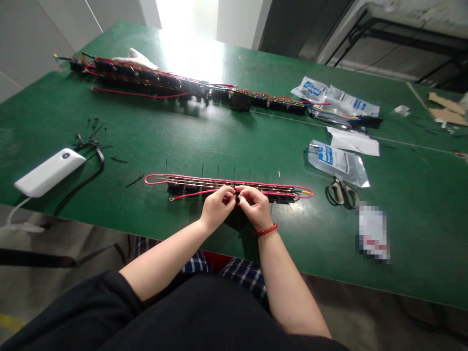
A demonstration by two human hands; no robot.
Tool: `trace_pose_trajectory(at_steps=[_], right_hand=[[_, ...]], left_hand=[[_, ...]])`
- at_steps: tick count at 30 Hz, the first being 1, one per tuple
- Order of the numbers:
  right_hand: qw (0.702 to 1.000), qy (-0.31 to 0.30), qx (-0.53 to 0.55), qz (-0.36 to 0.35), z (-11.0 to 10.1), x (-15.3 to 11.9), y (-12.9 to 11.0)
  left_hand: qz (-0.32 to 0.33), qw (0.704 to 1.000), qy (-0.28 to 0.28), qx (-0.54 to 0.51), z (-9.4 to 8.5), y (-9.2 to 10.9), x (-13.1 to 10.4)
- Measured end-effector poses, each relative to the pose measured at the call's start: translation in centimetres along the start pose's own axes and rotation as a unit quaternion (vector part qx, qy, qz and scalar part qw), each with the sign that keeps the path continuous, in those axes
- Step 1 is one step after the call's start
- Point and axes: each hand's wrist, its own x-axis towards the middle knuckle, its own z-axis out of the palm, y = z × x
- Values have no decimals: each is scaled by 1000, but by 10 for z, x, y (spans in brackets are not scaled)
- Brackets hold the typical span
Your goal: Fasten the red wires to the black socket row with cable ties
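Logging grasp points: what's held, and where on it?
Both hands pinch at the near edge of the red-wired strip assembly, around mid-length; the exact part gripped is hidden by the fingers.

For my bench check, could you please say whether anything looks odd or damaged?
Nothing looks spilled or clearly damaged. Black ties lie scattered near the white device, and cardboard scraps lie at far right, which looks untidy. The packet beside the scissors is pixelated, so I cannot judge it.

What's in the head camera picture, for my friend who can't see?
A person's left hand and right hand meet at the middle of a red-wired black strip on a green table; a longer wired bundle lies beyond, scissors to the right.
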Motion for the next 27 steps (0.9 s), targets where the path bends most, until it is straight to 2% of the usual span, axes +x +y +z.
trace_pose_trajectory(at_steps=[6,8,12,18,21,27], right_hand=[[1000,3,5,-6,0,1,-2],[1000,3,10,-6,1,1,-2],[1000,1,17,-3,1,1,-1],[1000,-3,17,-11,1,1,1],[1000,0,13,-14,1,0,1],[1000,-1,4,-22,1,1,-1]], left_hand=[[6,1000,10,-14,-1,2,0],[26,999,25,-12,-3,2,-1],[136,987,44,76,-10,3,-1],[241,937,-9,252,-23,5,8],[244,930,-25,273,-25,0,15],[224,939,-35,258,-24,-9,20]])
